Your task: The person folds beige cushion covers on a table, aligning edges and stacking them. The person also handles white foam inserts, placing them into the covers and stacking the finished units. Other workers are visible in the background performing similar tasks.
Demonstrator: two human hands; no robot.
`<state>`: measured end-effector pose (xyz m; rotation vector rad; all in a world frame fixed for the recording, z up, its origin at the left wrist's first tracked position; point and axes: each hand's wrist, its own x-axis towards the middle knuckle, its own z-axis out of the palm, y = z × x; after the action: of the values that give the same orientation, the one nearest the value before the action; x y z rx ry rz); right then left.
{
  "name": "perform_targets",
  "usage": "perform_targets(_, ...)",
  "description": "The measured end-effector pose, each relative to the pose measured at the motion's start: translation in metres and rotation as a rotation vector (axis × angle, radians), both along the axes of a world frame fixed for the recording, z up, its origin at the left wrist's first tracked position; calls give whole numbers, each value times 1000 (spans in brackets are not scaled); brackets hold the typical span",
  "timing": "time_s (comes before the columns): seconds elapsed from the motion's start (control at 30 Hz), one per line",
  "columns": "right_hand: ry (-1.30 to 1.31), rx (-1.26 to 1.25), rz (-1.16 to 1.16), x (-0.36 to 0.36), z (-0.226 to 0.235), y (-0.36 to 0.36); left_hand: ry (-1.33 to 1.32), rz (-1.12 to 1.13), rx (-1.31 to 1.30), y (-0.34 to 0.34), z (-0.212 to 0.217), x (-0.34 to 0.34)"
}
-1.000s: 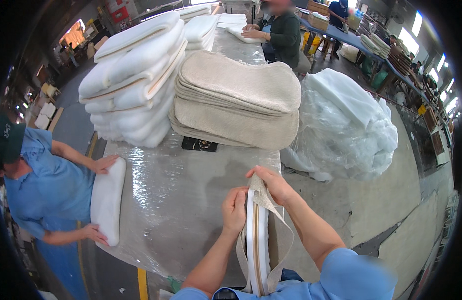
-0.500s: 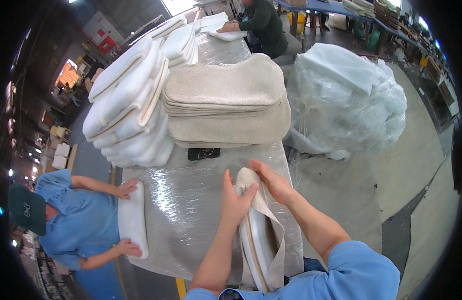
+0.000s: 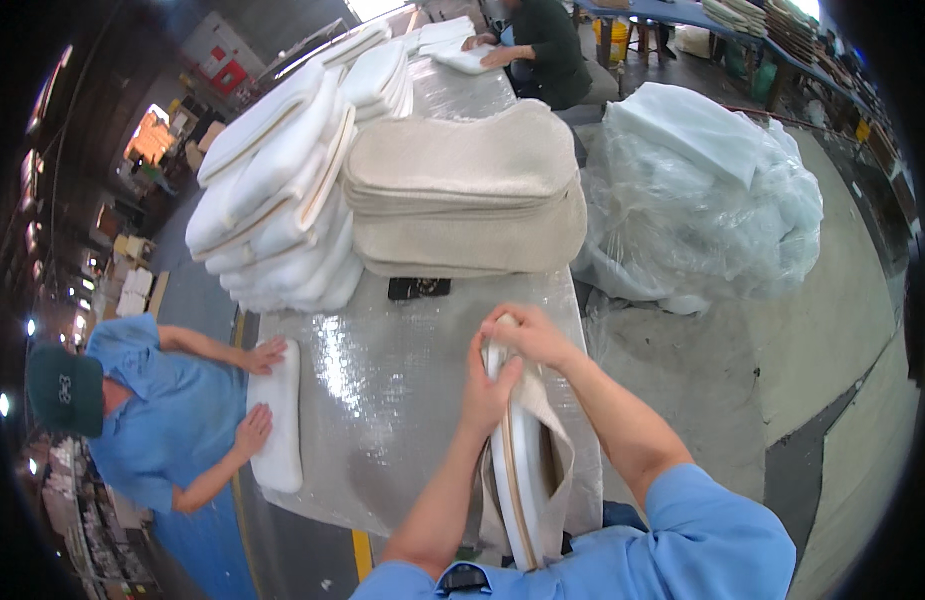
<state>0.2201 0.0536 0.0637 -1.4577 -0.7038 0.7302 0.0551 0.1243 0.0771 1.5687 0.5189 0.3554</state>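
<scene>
Head view: your left hand point(image 3: 488, 385) is closed on the upper edge of a white foam pad point(image 3: 518, 470) standing on edge at the near side of the plastic-wrapped table point(image 3: 403, 400). Your right hand point(image 3: 531, 335) pinches the top end of the beige fabric cover point(image 3: 555, 455) drawn around that pad. Behind: a stack of beige covers point(image 3: 463, 195), beside it a stack of white pads point(image 3: 283, 200). At left, a co-worker point(image 3: 153, 410) presses both hands on another white pad point(image 3: 278, 415). At right, a plastic-bagged bundle point(image 3: 703, 190).
</scene>
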Motion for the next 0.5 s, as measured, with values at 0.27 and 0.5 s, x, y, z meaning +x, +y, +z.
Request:
perform_targets(0.27, 212, -54, -223, 18, -11, -23, 111, 40, -556, -62, -9, -223)
perform_targets(0.5, 259, 46, -292, -18, 6, -13, 24, 846, -398, -163, -34, -280)
